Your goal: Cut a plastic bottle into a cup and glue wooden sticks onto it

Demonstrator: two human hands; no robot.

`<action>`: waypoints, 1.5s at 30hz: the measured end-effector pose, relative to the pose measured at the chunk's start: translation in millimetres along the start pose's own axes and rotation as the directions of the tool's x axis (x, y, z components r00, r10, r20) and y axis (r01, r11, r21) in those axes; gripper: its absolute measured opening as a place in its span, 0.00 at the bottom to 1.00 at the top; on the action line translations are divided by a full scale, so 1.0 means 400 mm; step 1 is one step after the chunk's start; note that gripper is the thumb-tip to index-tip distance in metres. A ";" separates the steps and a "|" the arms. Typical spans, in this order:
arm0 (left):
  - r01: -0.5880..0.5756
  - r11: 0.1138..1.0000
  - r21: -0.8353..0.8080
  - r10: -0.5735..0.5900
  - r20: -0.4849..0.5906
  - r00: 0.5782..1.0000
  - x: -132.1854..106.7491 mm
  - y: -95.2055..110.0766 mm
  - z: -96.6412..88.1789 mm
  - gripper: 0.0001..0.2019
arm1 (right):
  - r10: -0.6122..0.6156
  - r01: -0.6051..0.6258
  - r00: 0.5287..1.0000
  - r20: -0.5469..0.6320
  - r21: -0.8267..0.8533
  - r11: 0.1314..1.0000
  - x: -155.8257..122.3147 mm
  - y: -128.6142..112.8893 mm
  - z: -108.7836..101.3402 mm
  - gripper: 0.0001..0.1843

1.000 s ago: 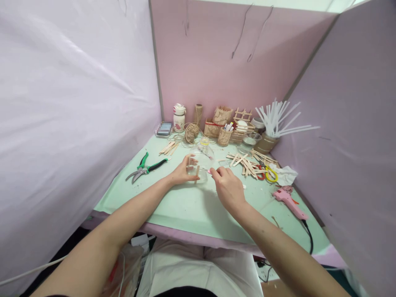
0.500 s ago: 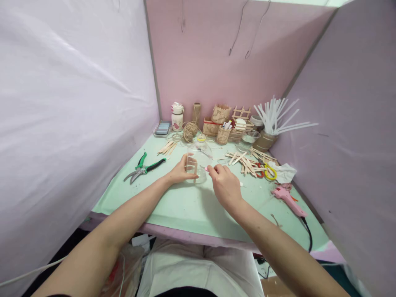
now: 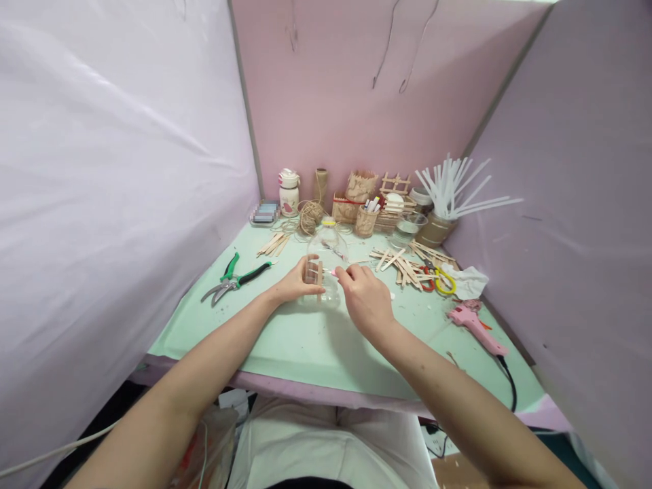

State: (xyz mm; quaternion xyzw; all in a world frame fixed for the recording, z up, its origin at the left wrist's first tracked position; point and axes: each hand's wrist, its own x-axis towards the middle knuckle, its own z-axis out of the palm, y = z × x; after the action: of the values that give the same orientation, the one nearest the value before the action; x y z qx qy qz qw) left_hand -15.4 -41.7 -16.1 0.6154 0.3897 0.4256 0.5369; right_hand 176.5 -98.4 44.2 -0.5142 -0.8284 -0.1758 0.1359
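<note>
A clear plastic bottle (image 3: 332,255) with a yellow cap stands on the table in front of me. My left hand (image 3: 299,282) is closed round its left side, with fingers showing through the plastic. The thumb lies across a wooden craft stick (image 3: 320,275) that runs upright along the bottle's near side. Pinched in my right hand (image 3: 364,292) is a slim pink tool (image 3: 334,272) with a thin, pale tip. That tip points left at the stick; whether it touches cannot be made out. My right fingers hide most of the tool.
Green-and-black pruning shears (image 3: 237,280) lie left. To the right are loose craft sticks (image 3: 402,268), yellow-handled scissors (image 3: 446,280) and a pink glue gun (image 3: 476,327) with its cord. Twine (image 3: 310,217), stick-built boxes and a glass bowl (image 3: 407,231) line the back.
My right hand has brought the pink tool slightly left, closer to the stick. The left hand keeps its hold on the bottle. The whole view has shifted a little.
</note>
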 end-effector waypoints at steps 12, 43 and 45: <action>0.060 0.986 -0.155 -0.053 0.048 0.997 0.001 -0.015 -0.013 0.42 | -0.007 0.007 1.000 -0.008 0.019 1.000 0.012 -0.003 -0.004 0.09; -0.042 0.989 0.139 0.051 -0.056 0.997 -0.021 0.022 0.009 0.41 | 0.005 -0.004 0.999 0.051 -0.031 1.000 -0.004 -0.001 -0.022 0.11; -0.033 0.986 0.160 0.046 -0.078 0.996 -0.020 0.024 0.010 0.41 | 0.032 -0.028 0.996 0.080 -0.043 0.999 -0.002 0.000 -0.030 0.11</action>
State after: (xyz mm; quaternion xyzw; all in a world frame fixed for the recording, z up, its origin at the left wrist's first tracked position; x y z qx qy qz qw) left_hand -14.1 -51.7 -7.7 0.6461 0.4316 0.4283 0.4613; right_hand 177.2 -104.1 54.7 -0.5360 -0.8215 -0.1701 0.0942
